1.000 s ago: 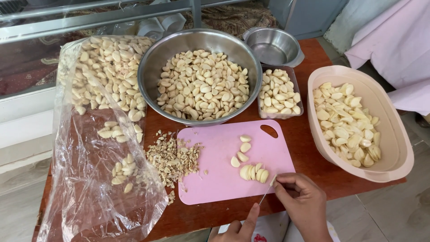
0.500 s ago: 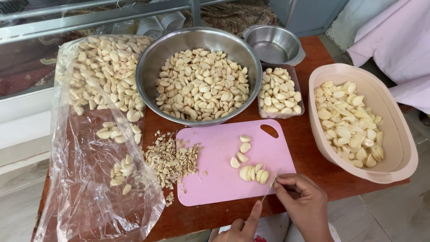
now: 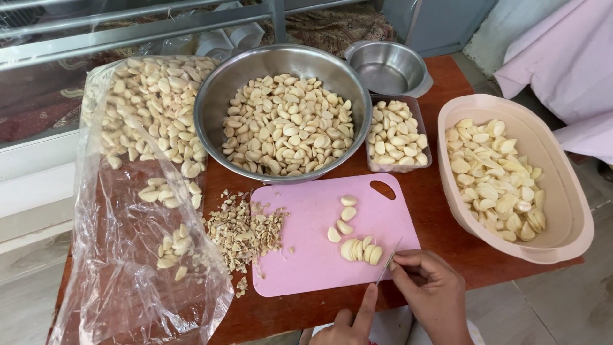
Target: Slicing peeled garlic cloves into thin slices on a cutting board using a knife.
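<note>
A pink cutting board (image 3: pixel 313 255) lies on the brown table and carries a few peeled garlic cloves (image 3: pixel 345 217) and a row of cut ones (image 3: pixel 361 250). At the board's near right corner a thin knife blade (image 3: pixel 388 260) slants upward. My left hand (image 3: pixel 350 322) comes in from the bottom edge, its index finger stretched along the knife's lower end. My right hand (image 3: pixel 429 292) rests beside the blade with its fingers curled against it. Whatever they pinch is hidden.
A steel bowl (image 3: pixel 211 105) full of peeled cloves stands behind the board, beside a small clear tub (image 3: pixel 424 163) of cloves and an empty steel bowl (image 3: pixel 389 67). A beige oval basin (image 3: pixel 562 211) holds cut garlic at right. A plastic sheet (image 3: pixel 121 268) with cloves and a pile of trimmings (image 3: pixel 242 230) lie left.
Hardly anything differs. Both hands and the knife stay at the board's near right corner with only a slight shift of the fingers.
</note>
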